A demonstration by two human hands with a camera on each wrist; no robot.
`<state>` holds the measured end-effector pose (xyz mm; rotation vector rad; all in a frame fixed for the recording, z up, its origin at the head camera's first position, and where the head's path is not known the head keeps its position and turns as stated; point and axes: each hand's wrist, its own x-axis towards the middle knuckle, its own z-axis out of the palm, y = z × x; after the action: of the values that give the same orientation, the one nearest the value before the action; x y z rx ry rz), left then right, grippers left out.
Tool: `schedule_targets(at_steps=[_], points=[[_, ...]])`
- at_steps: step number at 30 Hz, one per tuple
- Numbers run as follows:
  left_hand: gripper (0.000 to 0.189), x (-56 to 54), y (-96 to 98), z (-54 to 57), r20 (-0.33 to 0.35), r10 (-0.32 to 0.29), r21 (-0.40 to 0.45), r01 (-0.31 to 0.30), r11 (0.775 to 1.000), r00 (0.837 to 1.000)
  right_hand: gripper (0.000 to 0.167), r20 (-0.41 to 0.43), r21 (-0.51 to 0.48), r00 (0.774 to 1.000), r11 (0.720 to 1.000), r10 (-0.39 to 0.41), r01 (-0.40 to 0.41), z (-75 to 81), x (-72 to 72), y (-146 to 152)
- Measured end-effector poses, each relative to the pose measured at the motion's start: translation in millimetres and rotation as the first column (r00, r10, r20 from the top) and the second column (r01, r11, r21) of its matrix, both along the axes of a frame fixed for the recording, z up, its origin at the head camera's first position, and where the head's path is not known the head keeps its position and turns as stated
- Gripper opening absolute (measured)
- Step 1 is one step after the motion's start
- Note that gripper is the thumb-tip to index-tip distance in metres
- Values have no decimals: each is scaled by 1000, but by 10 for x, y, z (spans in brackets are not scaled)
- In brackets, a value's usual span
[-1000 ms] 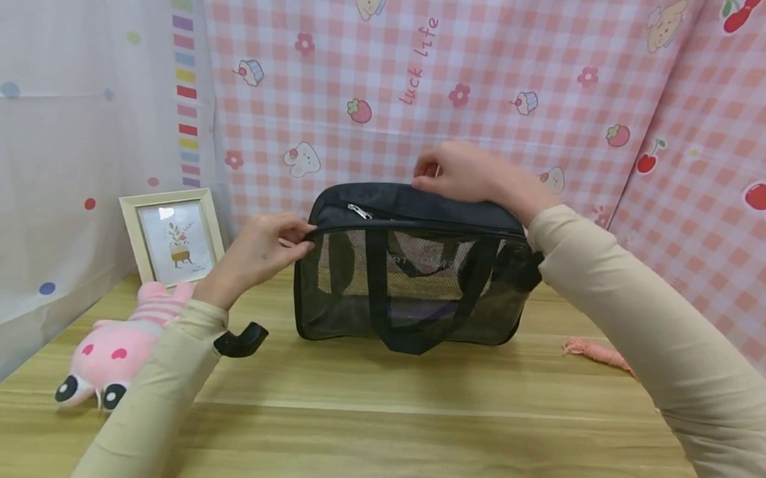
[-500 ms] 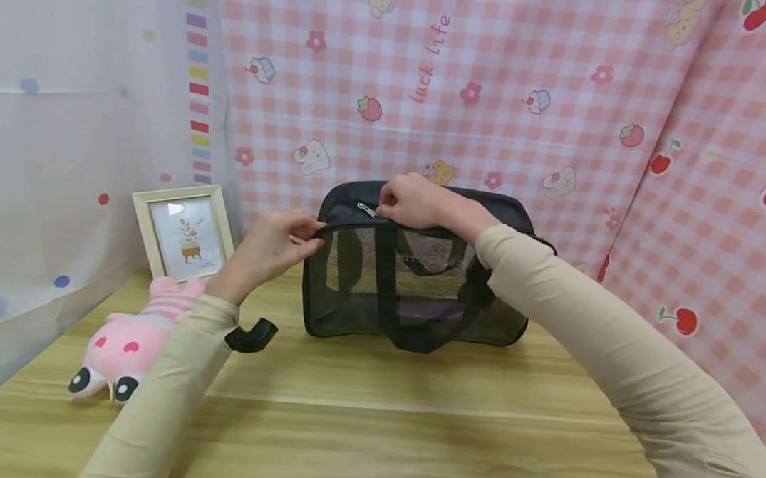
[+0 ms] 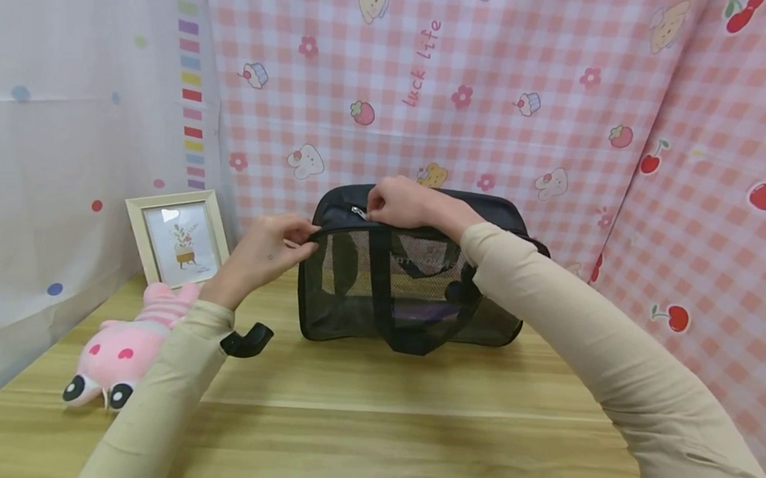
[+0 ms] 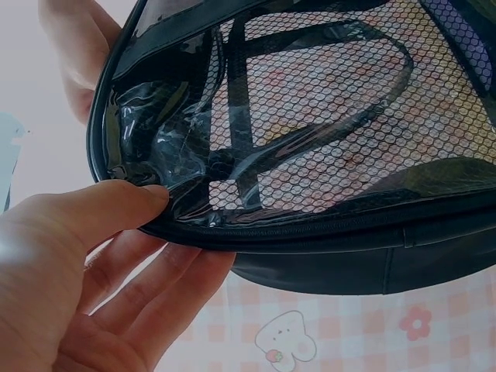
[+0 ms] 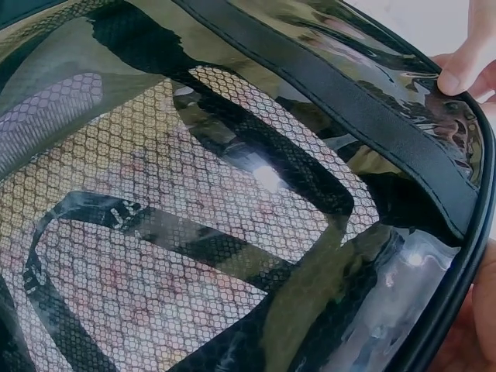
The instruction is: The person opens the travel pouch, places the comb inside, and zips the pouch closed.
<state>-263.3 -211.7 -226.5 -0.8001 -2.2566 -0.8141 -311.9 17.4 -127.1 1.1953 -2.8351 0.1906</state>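
Observation:
A black bag (image 3: 341, 315) with clear and mesh panels stands on the wooden table, its front handle hanging down. My left hand (image 3: 270, 252) pinches its upper left corner; the left wrist view shows the thumb (image 4: 124, 205) on the clear panel and fingers behind the edge. On the bag's top, my right hand (image 3: 400, 200), fingers curled, grips the zipper at the silver zipper pull (image 3: 358, 212), whose end is hidden by the fingertips. In the right wrist view, part of the right hand (image 5: 469, 333) shows behind the dark piping. A purple thing (image 3: 427, 311) shows inside the bag.
A pink plush toy (image 3: 115, 356) lies left, partly behind my left sleeve. Behind it stands a cream picture frame (image 3: 141, 246). A black curved piece (image 3: 248, 340) sits at my left wrist. Pink checked cloth (image 3: 494, 44) hangs behind the table (image 3: 361, 438).
My right hand has come down and left from the bag's rear top edge to the zipper pull. The left hand keeps its hold on the corner. My right sleeve hides the pink strands at right.

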Motion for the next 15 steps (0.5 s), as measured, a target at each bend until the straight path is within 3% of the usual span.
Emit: schedule_targets(at_steps=[15], points=[[15,-3,-1,11,12,-20,17,19,1000,1000,19,-17,-25,999,999,-29,29,-2,-3,-139]])
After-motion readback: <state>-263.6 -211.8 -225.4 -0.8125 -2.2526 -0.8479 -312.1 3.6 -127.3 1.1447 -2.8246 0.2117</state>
